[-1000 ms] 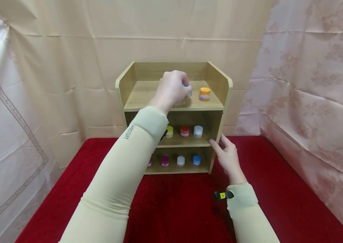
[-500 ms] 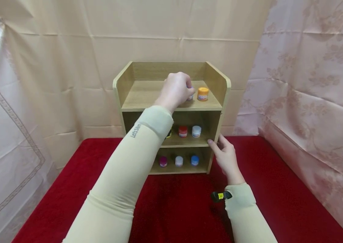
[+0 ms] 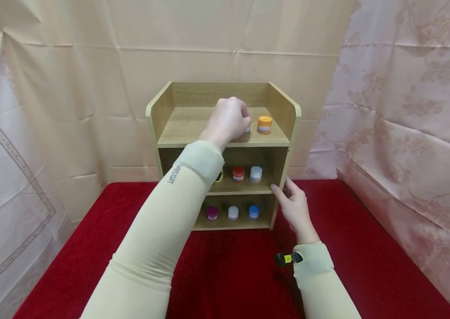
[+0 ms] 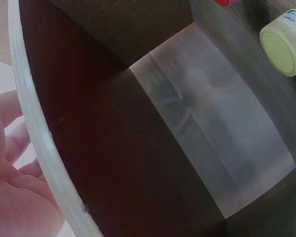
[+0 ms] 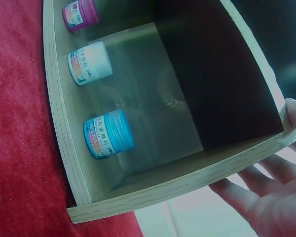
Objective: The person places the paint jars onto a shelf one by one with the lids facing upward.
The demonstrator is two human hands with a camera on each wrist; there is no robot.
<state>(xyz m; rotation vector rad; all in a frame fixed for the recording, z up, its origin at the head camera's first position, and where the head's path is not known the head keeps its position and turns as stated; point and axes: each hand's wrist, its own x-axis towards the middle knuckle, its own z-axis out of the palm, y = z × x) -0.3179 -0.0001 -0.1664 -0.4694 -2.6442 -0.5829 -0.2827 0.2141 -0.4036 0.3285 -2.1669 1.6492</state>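
In the head view my left hand (image 3: pixel 228 118) is over the top board of a wooden shelf unit (image 3: pixel 193 126). Its thumb and fingers pinch a small paint jar (image 3: pixel 247 130), mostly hidden behind them. Just right of that jar stands an orange paint jar (image 3: pixel 264 125). My right hand (image 3: pixel 294 208) grips the unit's right side panel, thumb at the front edge of the middle board and fingers round the outside. The right wrist view shows these fingers (image 5: pixel 237 195) behind the panel. In the left wrist view part of my left hand (image 4: pixel 24 197) appears beyond a board's edge.
On the middle board are a red jar (image 3: pixel 238 173), a white jar (image 3: pixel 256 173) and a partly covered yellow jar (image 4: pixel 278 48). Below stand purple (image 3: pixel 212 213), white (image 3: pixel 233 213) and blue (image 3: pixel 254 212) jars. A red cloth (image 3: pixel 225 270) covers the table; curtains hang around.
My left hand has brought the pinched jar lower and a little closer to the orange jar. The right hand keeps its grip on the side panel. The head view has shifted slightly.
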